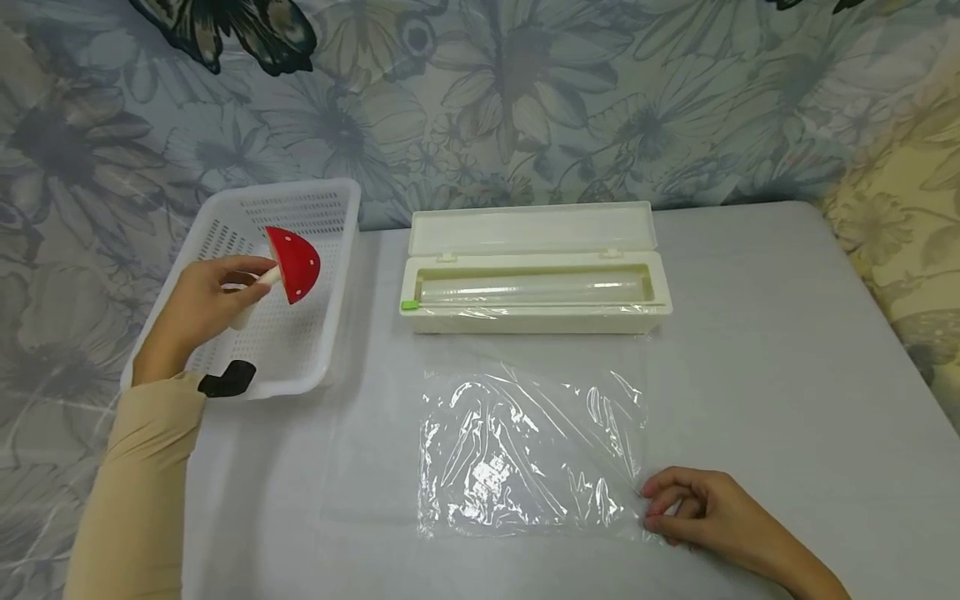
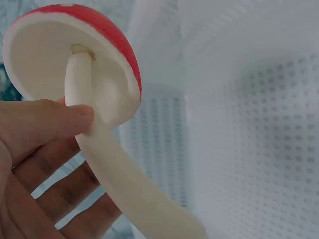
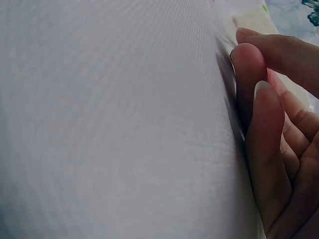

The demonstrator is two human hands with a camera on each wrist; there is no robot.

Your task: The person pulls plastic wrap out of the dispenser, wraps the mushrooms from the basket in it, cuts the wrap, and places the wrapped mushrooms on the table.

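Note:
A toy mushroom (image 1: 297,265) with a red, white-dotted cap and a pale stem is in my left hand (image 1: 206,304), over the white basket (image 1: 341,333). In the left wrist view, the thumb pinches the curved stem (image 2: 132,181) just below the cap, with the other fingers behind it. A sheet of clear plastic wrap (image 1: 525,458) lies on the table, stretching from the dispenser box (image 1: 540,323) toward me. Loosely curled, my right hand (image 1: 697,512) rests at the sheet's near right corner; its fingertips (image 3: 249,57) are right at the table surface.
The dispenser's lid (image 1: 532,231) stands raised at the back, and a roll of wrap (image 1: 532,289) lies inside. A green slider (image 1: 409,305) sits at its left front corner. Flower-patterned fabric (image 1: 517,92) borders the grey-covered table (image 1: 780,350) behind.

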